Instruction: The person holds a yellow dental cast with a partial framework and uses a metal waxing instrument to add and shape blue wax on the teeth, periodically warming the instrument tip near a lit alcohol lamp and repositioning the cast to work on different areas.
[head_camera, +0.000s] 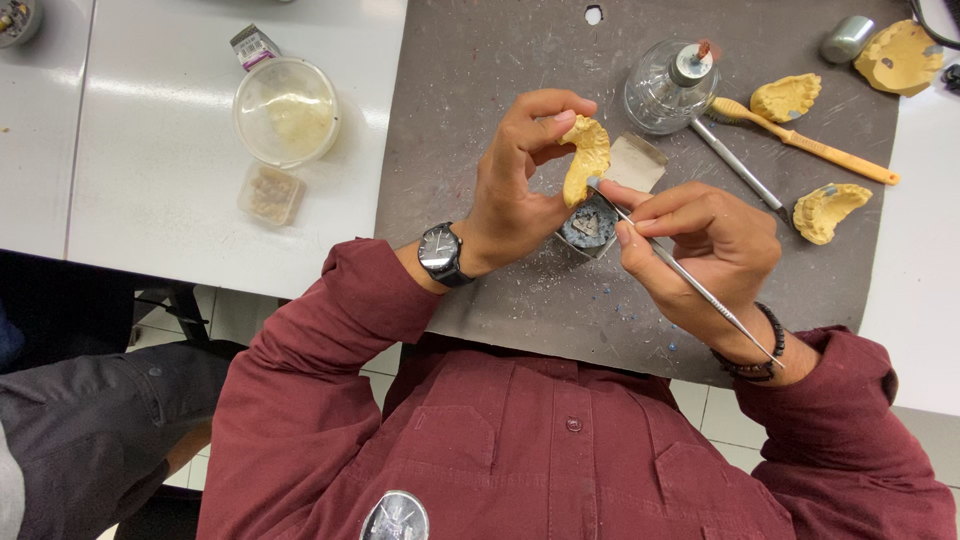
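My left hand (520, 175) pinches a yellow plaster dental cast (585, 158) between thumb and fingers, holding it up above the grey work mat (480, 80). My right hand (700, 245) grips a thin metal carving instrument (690, 280) like a pen. Its tip touches the lower edge of the cast. Under the hands sits a small square metal dish (590, 228) with dark wax in it. A watch is on the left wrist and a bead bracelet on the right.
A glass spirit lamp (668, 85), a yellow toothbrush (810, 143), a second metal tool (738, 167) and other yellow casts (828, 208) (786, 97) (898, 55) lie at the mat's right. A round lidded tub (286, 110) and small plastic box (271, 193) stand on the white bench at left.
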